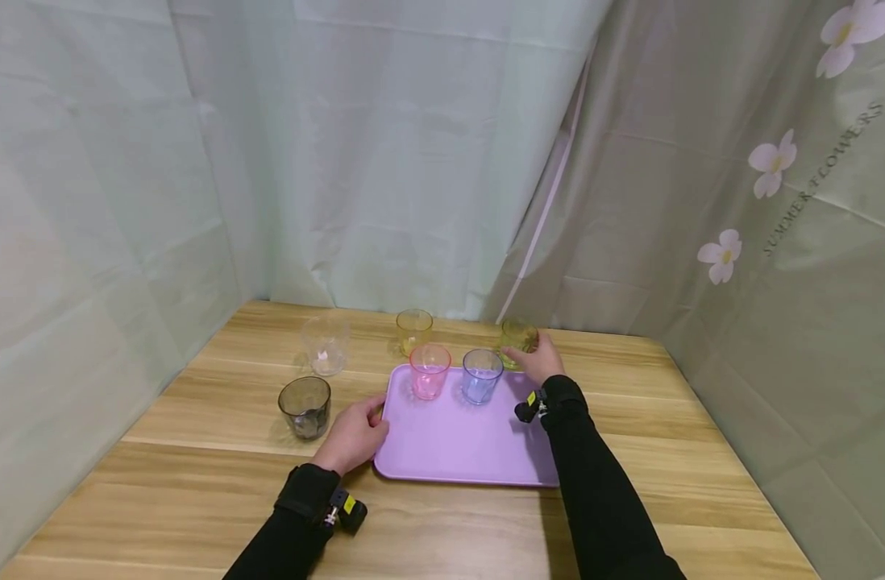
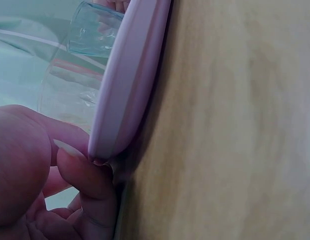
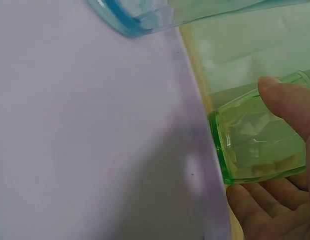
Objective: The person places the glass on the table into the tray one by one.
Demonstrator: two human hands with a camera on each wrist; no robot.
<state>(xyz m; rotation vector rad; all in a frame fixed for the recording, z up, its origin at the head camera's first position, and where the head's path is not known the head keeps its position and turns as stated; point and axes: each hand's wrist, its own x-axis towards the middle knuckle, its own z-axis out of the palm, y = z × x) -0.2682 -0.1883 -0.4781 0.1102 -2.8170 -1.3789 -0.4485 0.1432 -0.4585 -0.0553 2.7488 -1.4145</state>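
Wood tabletop, lower frame: left of centre, left hand pinches the purple tray by its left edge, thumb against finger, likely to steady it. Pink cup, then blue cup, stand by the far rim, leaving the near half open; right of centre, green cup at that rim, right hand wrapped round its sides, probably keeping the base free.

Wooden table bears purple tray, grey cup, clear cup, yellow cup

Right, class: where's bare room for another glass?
Front of the purple tray, before the pink glass and blue glass; tabletop between the right sleeve and flowered cloth. Crowded: the tray's back edge, with both glasses, the right hand and green glass.
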